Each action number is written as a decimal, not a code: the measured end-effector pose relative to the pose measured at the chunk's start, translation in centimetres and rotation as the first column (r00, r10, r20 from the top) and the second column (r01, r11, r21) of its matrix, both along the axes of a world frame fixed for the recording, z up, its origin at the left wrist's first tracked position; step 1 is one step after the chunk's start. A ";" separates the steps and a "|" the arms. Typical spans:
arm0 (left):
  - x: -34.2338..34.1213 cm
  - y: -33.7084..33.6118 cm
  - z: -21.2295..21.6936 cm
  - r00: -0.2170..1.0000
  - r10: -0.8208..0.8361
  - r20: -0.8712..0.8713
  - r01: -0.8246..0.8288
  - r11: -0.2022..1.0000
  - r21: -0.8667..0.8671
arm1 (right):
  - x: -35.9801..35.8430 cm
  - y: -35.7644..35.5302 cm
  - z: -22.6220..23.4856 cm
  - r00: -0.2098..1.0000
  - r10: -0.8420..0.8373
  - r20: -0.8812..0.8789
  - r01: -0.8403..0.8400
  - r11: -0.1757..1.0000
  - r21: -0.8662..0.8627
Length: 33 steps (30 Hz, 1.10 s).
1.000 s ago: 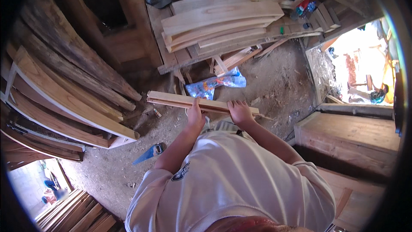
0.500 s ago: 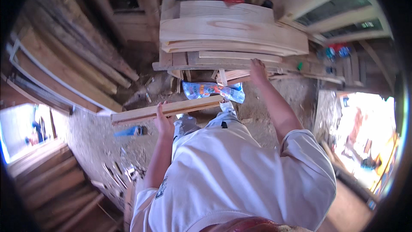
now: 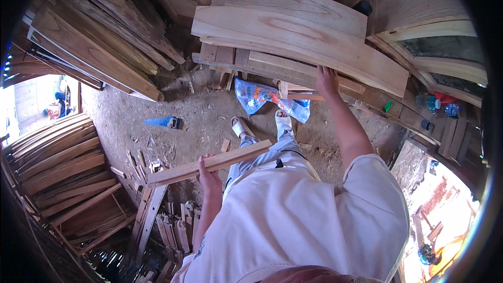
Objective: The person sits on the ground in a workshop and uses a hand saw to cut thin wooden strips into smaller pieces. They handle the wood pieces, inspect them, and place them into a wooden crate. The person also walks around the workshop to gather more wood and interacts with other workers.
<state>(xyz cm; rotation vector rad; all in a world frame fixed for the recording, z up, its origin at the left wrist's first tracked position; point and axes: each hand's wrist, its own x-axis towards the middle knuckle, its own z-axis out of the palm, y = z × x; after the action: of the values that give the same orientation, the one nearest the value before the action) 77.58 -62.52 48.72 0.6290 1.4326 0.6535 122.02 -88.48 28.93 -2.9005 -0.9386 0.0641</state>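
Observation:
My left hand [image 3: 209,179] is closed around a short, pale length of wood [image 3: 236,158], which it holds slanted across in front of my legs. A groove or joint line seems to run along its side. Farther off, my right hand [image 3: 328,81] grips a long thin wooden strip [image 3: 283,63] lying along the near edge of the workbench [image 3: 236,63]; its fingers are bent over the strip. Behind that strip, wide pale planks [image 3: 272,26] are stacked on the bench.
Below the bench lies a colourful plastic sack [image 3: 251,97]. A blue-bladed handsaw [image 3: 162,121] rests on the dirt floor among wood scraps. Long boards [image 3: 99,47] lean at the left, above a lumber stack [image 3: 68,162]. Plastic bottles [image 3: 435,104] stand right. A person [image 3: 60,105] is outside.
My view has tilted and turned, so the bench now slants down to the right. My left hand has brought the length of wood nearer my body. The right hand stays at the strip.

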 end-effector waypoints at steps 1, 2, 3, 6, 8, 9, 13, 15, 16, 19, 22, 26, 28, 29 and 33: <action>-0.3 -0.5 -0.3 1.000 -0.004 -0.002 0.004 1.000 -0.004 | 0.0 -0.2 -0.5 1.000 0.005 0.021 -0.005 1.000 0.010; -0.8 -0.8 -1.0 1.000 -0.009 -0.003 0.009 1.000 -0.009 | 0.1 -0.3 -1.2 0.999 0.009 0.043 -0.010 1.000 0.020; -0.8 -0.9 -1.1 1.000 -0.016 -0.003 0.016 1.000 -0.010 | 0.2 -0.2 -1.6 0.998 0.010 0.066 -0.012 0.999 0.032; -0.7 -1.6 -1.1 0.998 -0.060 -0.006 0.060 0.998 -0.021 | 0.1 -0.3 -1.9 0.999 0.004 0.045 -0.006 0.999 0.050; -0.2 -1.8 -0.6 0.997 -0.079 -0.010 0.079 0.997 -0.012 | 0.1 0.1 -1.4 1.000 -0.017 -0.010 0.018 0.998 0.053; 0.1 -1.9 -0.4 0.996 -0.088 -0.005 0.088 0.996 -0.007 | 0.2 0.2 -1.2 0.999 -0.028 -0.031 0.030 0.998 0.052; 0.6 -2.2 0.2 0.996 -0.085 0.035 0.085 0.996 0.000 | 0.2 0.2 -2.9 0.997 -0.015 0.079 0.012 0.999 0.047; 0.4 -2.3 -0.3 0.994 -0.084 0.067 0.084 0.996 0.014 | -0.2 0.4 -2.8 0.999 -0.041 0.030 0.040 0.999 0.035; 0.4 -2.3 -0.3 0.995 -0.074 0.070 0.072 0.997 0.024 | -0.3 0.4 -2.6 0.999 -0.038 0.019 0.037 0.998 0.046; 0.5 -2.4 -0.2 0.995 -0.049 0.084 0.046 0.998 0.041 | -0.5 0.4 -2.3 0.999 -0.033 -0.009 0.033 0.998 0.047; 0.5 -2.4 -0.3 0.994 -0.023 0.111 0.019 0.999 0.041 | -0.4 0.6 -2.5 0.999 -0.026 -0.026 0.026 1.000 -0.011; 0.5 -2.6 -0.3 0.993 -0.028 0.111 0.024 0.999 0.041 | -0.7 0.3 -4.5 1.000 -0.024 0.018 0.025 0.999 -0.046; 0.9 -2.8 -0.6 0.993 -0.050 0.106 0.047 0.998 0.033 | -0.7 -1.0 -5.7 1.000 0.005 -0.012 -0.005 1.000 -0.019; 0.8 -2.8 -0.5 0.993 -0.059 0.102 0.057 0.998 0.029 | -0.4 -1.0 -6.6 0.997 0.035 -0.075 -0.035 0.999 0.014; 0.9 -3.2 -1.5 0.987 -0.123 0.104 0.121 0.992 0.032 | -0.7 -0.8 -7.4 0.944 -0.064 -0.325 0.147 0.960 0.237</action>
<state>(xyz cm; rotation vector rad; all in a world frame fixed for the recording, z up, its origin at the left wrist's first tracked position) 78.48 -65.68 47.19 0.6866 1.2791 0.6002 121.35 -89.28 21.50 -2.5901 -0.6765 0.3576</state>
